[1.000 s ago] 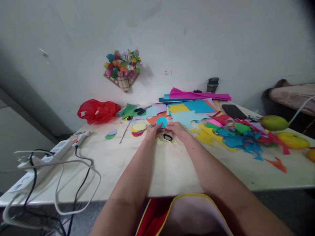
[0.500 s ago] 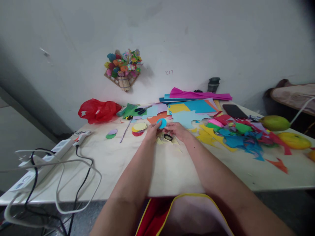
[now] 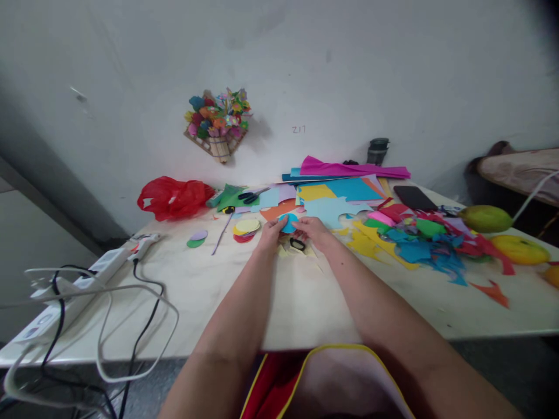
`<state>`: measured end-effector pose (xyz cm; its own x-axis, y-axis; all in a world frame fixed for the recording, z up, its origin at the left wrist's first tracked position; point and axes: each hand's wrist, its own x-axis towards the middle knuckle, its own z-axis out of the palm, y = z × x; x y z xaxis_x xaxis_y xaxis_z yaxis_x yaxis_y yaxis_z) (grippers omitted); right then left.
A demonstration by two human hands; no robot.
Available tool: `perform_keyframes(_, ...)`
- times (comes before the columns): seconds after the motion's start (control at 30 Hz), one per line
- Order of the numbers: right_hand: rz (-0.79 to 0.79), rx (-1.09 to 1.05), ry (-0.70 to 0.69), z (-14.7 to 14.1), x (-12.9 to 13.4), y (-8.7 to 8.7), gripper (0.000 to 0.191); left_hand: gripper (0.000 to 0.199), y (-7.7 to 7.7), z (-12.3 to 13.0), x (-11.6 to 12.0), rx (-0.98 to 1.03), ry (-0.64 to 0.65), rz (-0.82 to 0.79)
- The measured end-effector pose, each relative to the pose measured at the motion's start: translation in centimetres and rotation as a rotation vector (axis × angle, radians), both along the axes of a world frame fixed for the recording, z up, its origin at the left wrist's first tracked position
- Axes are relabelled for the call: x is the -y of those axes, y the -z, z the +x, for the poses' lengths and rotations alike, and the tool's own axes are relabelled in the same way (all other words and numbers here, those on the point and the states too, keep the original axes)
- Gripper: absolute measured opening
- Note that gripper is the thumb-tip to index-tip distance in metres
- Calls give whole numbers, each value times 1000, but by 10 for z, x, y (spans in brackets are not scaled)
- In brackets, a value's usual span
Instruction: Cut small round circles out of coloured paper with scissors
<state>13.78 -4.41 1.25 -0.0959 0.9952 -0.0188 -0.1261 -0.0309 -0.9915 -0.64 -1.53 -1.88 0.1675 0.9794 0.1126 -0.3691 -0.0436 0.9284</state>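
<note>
"Blue paper circle (image 3: 288,224): where is it?"
"Just right of the circle stack (image 3: 247,225)."
"How is it held?"
"Left hand (image 3: 271,233) grips its left edge; right hand (image 3: 311,228) pinches its right edge."
"And the scissors (image 3: 248,198)?"
"Beyond the circle stack, apart from both hands."

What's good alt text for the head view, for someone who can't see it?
A person's left hand and right hand hold a blue disc over a pale table. To the left lie stacked discs and a red bag; to the right, colourful scraps.
</note>
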Motion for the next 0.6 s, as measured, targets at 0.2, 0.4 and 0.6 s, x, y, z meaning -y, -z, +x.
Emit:
perform_keyframes(0.2, 47, 101, -84, -2, 1, 3, 37, 54, 4, 2, -6, -75, -114, 33)
perform_keyframes(0.4, 85, 86, -97, -4, 0, 6, 47, 51, -1, 4, -8, -221, -159, 53)
perform_keyframes(0.6, 100, 90, -42, -6, 0, 7, 54, 55, -2, 5, -4, -141, -133, 56)
